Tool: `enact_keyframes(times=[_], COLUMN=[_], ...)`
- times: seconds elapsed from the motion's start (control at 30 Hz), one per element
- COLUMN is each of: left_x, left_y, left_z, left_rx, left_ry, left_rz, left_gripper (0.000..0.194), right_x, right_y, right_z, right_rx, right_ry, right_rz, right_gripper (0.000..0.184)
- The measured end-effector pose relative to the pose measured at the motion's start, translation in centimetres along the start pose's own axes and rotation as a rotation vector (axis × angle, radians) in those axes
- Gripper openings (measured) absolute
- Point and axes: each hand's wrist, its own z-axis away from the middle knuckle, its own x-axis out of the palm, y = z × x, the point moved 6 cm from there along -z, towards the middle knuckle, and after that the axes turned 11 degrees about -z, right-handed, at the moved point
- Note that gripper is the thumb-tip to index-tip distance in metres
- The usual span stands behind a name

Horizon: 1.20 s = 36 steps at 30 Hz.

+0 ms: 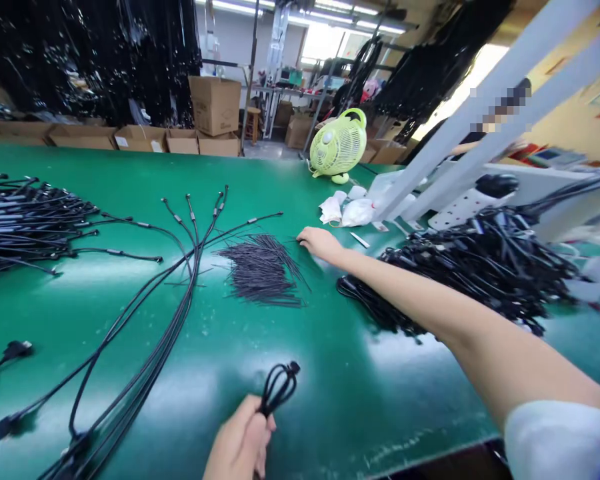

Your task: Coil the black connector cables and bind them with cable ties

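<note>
My left hand (245,437), low in the middle of the view, is closed around a looped black cable (279,390); its loops and a small connector stick out above the fingers. Farther out, my right hand (321,244) reaches to the right edge of a pile of thin dark twist ties (263,273). Its thumb and fingertips are pressed together, and whatever they pinch is too small to make out. To the left of the ties, several long black cables (180,310) lie stretched across the green table (380,400).
A heap of bundled black cables (480,267) lies beneath and beyond my right forearm. More cables (30,220) are piled at the left. A green fan (337,147), white plastic bags (357,210) and white posts (460,127) stand toward the back right. Cardboard boxes (215,107) line the far edge.
</note>
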Motion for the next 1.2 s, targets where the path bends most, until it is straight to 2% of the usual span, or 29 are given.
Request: enact_keyframes(times=[0.13,0.27,0.4,0.6,0.73,0.83,0.9,1.03,1.13,1.2], left_x=[-0.2,-1.0,-1.0,-0.1,0.4,1.0,1.5,2.3,1.8,1.3], left_y=[1.4,2.0,2.5,2.9,3.0,3.6,4.0,4.1,3.7,3.5], left_z=[0.7,2.2,4.3,5.4,5.7,5.9,5.9,5.2,4.7,4.6], left_rx=[0.071,0.124,0.156,0.176,0.181,0.216,0.237,0.244,0.294,0.331], left_ry=[0.042,0.125,0.147,0.111,0.117,0.126,0.122,0.117,0.199,0.245], left_rz=[0.216,0.35,0.449,0.495,0.475,0.479,0.503,0.532,0.468,0.4], left_gripper=[0.049,0.041,0.036,0.033,0.032,0.031,0.03,0.045,0.043,0.039], right_x=[0.3,-1.9,-3.6,-2.7,-3.0,-3.1,-1.9,2.6,4.1,4.3], right_y=[-3.2,-5.0,-7.5,-10.4,-11.7,-14.4,-16.8,-22.5,-24.8,-24.5], right_z=[3.6,4.9,7.2,11.3,13.9,16.8,19.1,23.4,25.2,25.7], right_rx=[0.104,0.155,0.118,0.038,-0.004,-0.074,-0.082,-0.029,-0.081,-0.079], right_ry=[0.125,0.213,0.252,0.284,0.338,0.383,0.312,-0.033,-0.165,-0.158], right_rz=[-0.04,-0.115,-0.206,-0.28,-0.291,-0.42,-0.7,-1.352,-1.528,-1.51], right_gripper=[0.029,0.032,0.026,0.023,0.026,0.023,0.019,0.024,0.027,0.026])
